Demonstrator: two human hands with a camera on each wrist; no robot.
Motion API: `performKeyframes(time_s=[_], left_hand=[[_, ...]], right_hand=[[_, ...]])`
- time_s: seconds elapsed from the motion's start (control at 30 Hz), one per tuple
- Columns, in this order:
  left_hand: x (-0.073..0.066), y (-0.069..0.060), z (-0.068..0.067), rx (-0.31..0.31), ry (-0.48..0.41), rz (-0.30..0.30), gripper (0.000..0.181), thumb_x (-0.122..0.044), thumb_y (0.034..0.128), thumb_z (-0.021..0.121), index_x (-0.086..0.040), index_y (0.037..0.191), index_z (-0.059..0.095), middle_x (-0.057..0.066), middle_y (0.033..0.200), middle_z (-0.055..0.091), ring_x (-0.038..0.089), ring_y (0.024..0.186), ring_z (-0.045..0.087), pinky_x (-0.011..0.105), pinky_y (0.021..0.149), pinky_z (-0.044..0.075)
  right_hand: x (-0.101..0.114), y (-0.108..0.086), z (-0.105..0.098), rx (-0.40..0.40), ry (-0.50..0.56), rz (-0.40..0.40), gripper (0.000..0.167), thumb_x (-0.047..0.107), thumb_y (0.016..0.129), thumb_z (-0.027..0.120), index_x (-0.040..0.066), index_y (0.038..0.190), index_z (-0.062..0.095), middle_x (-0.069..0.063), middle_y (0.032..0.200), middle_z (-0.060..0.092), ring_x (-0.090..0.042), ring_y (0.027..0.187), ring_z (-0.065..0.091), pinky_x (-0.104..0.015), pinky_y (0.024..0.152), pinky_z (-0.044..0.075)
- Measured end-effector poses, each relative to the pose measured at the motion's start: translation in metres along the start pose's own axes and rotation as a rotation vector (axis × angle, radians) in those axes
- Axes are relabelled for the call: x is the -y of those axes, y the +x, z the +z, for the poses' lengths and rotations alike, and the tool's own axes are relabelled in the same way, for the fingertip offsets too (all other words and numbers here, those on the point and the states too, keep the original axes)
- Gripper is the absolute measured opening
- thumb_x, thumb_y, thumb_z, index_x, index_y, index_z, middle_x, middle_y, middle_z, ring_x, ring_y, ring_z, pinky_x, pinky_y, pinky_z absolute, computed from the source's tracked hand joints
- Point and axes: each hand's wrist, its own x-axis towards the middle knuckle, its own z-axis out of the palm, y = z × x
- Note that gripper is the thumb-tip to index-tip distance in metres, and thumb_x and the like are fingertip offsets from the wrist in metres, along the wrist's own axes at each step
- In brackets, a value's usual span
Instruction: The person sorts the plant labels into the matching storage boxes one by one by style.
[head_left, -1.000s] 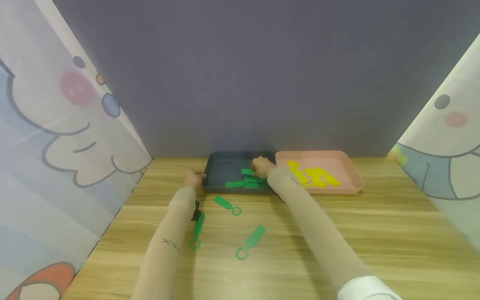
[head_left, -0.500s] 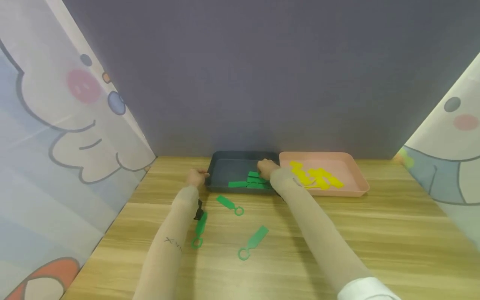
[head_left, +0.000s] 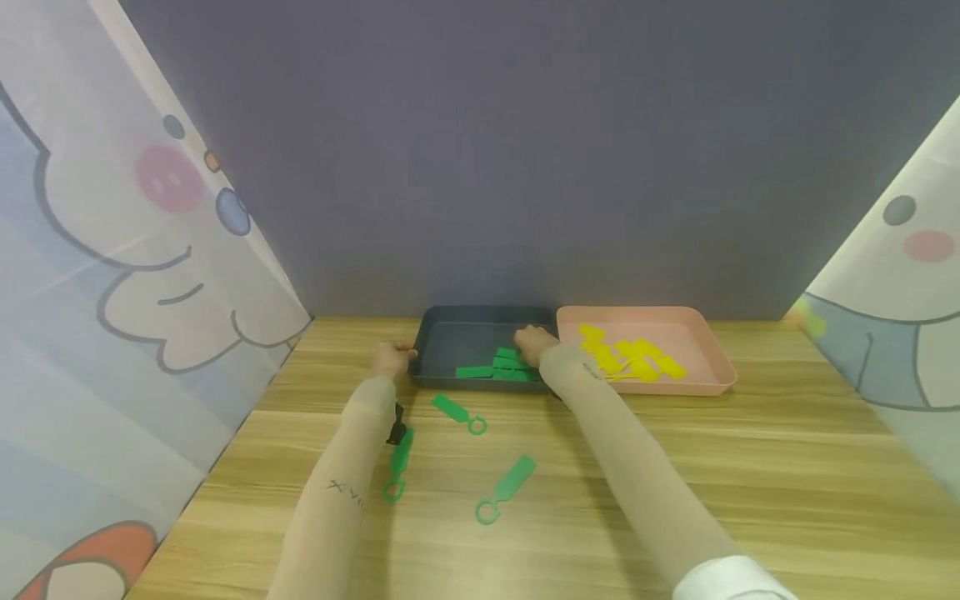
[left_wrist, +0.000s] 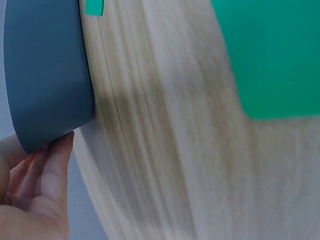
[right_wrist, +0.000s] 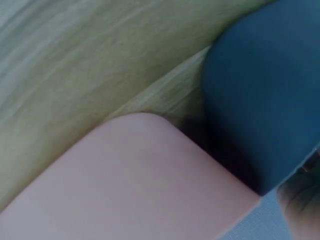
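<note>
At its left end, the dark blue-grey tray [head_left: 487, 313] is gripped by my left hand [head_left: 391, 360]; in the left wrist view, the fingers [left_wrist: 54, 167] lie against the tray's outer wall [left_wrist: 47, 75]. My right hand [head_left: 534, 343] reaches into the tray's right side, over several flat green tags [head_left: 510, 363] lying together near the front wall. Its fingertips are hidden, so a hold on a tag cannot be made out. Three green tags with ring ends lie on the table: one in front of the tray [head_left: 452, 408], one beside my left forearm [head_left: 401, 454], one nearer me [head_left: 514, 479].
Against the dark tray's right end stands a pink tray [head_left: 697, 350] with several yellow tags [head_left: 637, 354] in it. A dark grey panel [head_left: 480, 167] rises behind both trays. Patterned curtains [head_left: 82, 333] border the wooden table [head_left: 675, 500].
A green tag held up by my right hand one second ago has come down onto the others, and the hand has lowered slightly. My left hand stays at the tray's left end.
</note>
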Motion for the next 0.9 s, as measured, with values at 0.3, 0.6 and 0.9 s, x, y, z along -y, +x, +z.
performKeyframes(time_s=[0.3,0.6,0.9], left_hand=[[0.005,0.008,0.002,-0.006,0.017,0.010,0.031,-0.015,0.0906,0.055,-0.001,0.118,0.060,0.019,0.126,0.055,0.035,0.118,0.050,0.046,0.098,0.042],[0.001,0.003,0.002,0.003,0.026,0.015,0.032,-0.013,0.0913,0.053,0.000,0.120,0.057,0.020,0.127,0.054,0.035,0.119,0.049,0.045,0.100,0.041],[-0.001,0.003,0.001,-0.012,0.066,0.028,0.031,-0.013,0.0903,0.055,0.000,0.118,0.059,0.019,0.124,0.057,0.034,0.117,0.051,0.043,0.098,0.043]], right_hand=[[-0.003,-0.001,-0.002,-0.007,-0.010,-0.010,0.025,0.014,0.086,0.064,0.000,0.107,0.063,-0.014,0.109,0.063,-0.030,0.103,0.058,-0.038,0.090,0.049],[-0.004,-0.005,-0.004,-0.028,-0.002,-0.016,0.023,0.015,0.085,0.065,0.003,0.104,0.065,-0.011,0.104,0.066,-0.027,0.096,0.061,-0.036,0.082,0.052],[-0.005,-0.017,-0.020,-0.038,0.091,-0.091,0.032,0.011,0.089,0.059,-0.002,0.117,0.058,-0.016,0.118,0.060,-0.031,0.109,0.057,-0.038,0.090,0.049]])
